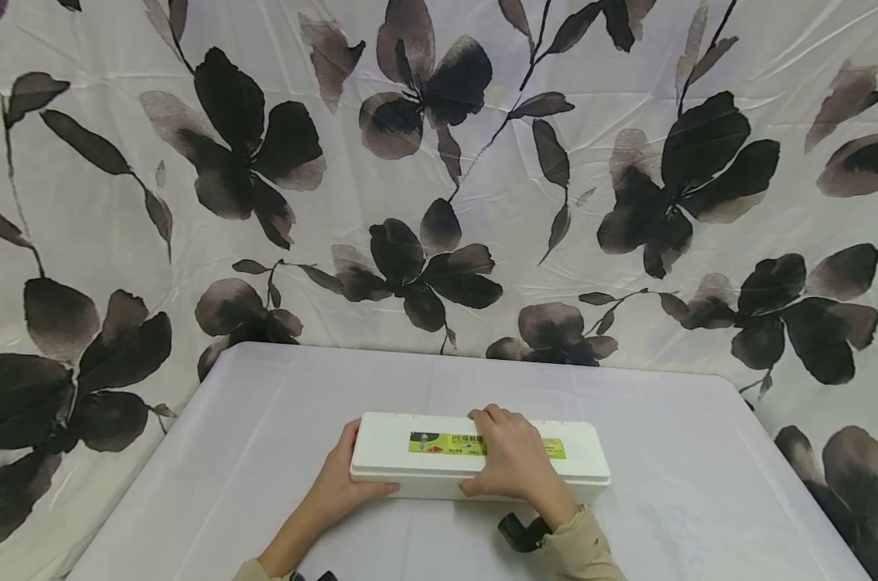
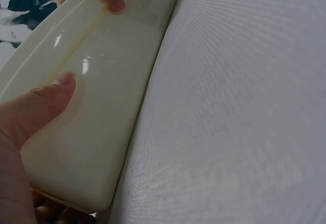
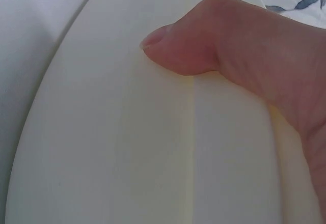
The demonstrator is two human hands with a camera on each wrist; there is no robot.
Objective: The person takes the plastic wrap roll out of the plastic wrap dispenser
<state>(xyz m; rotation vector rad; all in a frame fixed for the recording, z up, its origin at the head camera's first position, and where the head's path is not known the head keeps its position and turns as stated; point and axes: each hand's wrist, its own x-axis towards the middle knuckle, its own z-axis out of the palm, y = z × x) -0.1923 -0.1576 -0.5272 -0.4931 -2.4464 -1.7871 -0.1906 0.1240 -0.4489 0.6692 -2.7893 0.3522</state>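
A long white cling film box [image 1: 381,458] with a lid lies on the table, its yellow-green label [image 1: 439,443] facing up. My left hand [image 1: 340,482] grips the box's left end, thumb on the front wall; in the left wrist view its other fingers [image 2: 48,208] curl round the end. From above, my right hand [image 1: 515,458] spans the lid right of the middle and covers part of the label. Its fingertips reach the lid's back edge, while the right thumb [image 3: 188,46] presses the front across the seam under the lid. What the box contains is hidden.
A white cloth covers the table [image 1: 294,403], whose back edge meets a hanging flower-print sheet [image 1: 424,186]. A black device [image 1: 522,532] sits at the right wrist, beside a beige sleeve [image 1: 583,545].
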